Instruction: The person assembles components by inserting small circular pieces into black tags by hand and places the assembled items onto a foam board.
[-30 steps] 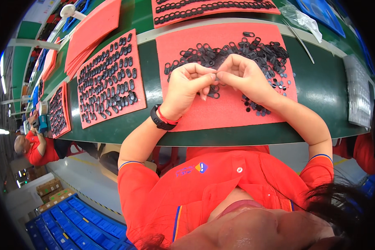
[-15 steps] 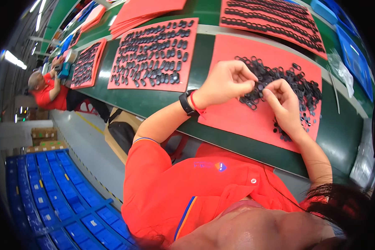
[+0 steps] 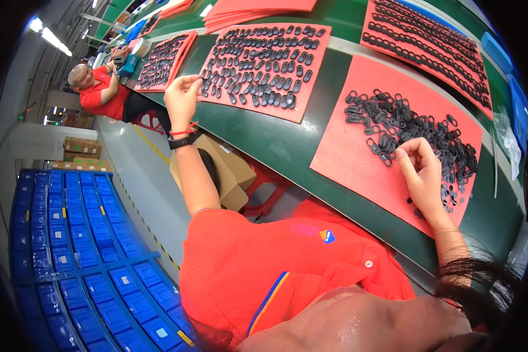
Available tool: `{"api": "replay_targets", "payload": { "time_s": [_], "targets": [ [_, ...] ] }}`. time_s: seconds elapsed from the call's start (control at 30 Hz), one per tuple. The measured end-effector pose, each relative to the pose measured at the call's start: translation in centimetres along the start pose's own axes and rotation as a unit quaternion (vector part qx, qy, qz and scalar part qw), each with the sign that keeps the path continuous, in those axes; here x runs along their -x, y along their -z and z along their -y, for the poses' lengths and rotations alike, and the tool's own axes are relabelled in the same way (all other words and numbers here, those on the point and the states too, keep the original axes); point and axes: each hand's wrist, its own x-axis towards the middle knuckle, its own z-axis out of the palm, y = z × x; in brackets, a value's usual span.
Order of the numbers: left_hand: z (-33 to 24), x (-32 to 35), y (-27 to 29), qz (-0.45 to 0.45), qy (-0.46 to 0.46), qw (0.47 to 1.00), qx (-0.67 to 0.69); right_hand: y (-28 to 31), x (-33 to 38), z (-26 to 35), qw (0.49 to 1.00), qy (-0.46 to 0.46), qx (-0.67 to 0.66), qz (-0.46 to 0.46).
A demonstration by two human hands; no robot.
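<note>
A loose pile of small black oval pieces (image 3: 416, 126) with ring-shaped ends lies on a red foam mat (image 3: 352, 155) in front of me. At the pile's near edge is my right hand (image 3: 421, 176), its fingers curled and thumb against the forefinger; anything in that pinch is hidden. My left hand (image 3: 183, 100) is stretched out to the left, pinching at the left edge of a second red mat (image 3: 301, 107). Black oval pieces (image 3: 258, 64) lie on that mat in slanted rows. Whether a piece sits between my left fingertips is too small to tell.
Small round discs (image 3: 449, 196) lie beside the pile. A further mat with black rows (image 3: 428, 41) and stacked red sheets (image 3: 258, 7) lie across the green table (image 3: 246, 132). Blue bins (image 3: 88, 246) stand at lower left; a co-worker (image 3: 100, 91) sits farther left.
My left hand has moved left from the pile to the edge of the mat with rows. My right hand stays by the pile. The whole view has shifted.
</note>
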Motion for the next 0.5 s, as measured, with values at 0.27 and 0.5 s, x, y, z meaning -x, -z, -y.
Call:
{"api": "replay_targets", "payload": {
  "time_s": [0.27, 0.5],
  "targets": [
    [2.6, 0.9, -1.0, 0.120, 0.087, 0.988, -0.054, -0.3, 0.2, 0.0, 1.000, 0.010, 0.023, 0.000],
    [3.1, 0.6, -3.5, 0.046, 0.025, 0.997, -0.061, -0.2, 0.4, 0.3, 0.999, 0.030, 0.037, -0.017]
  ]
}}
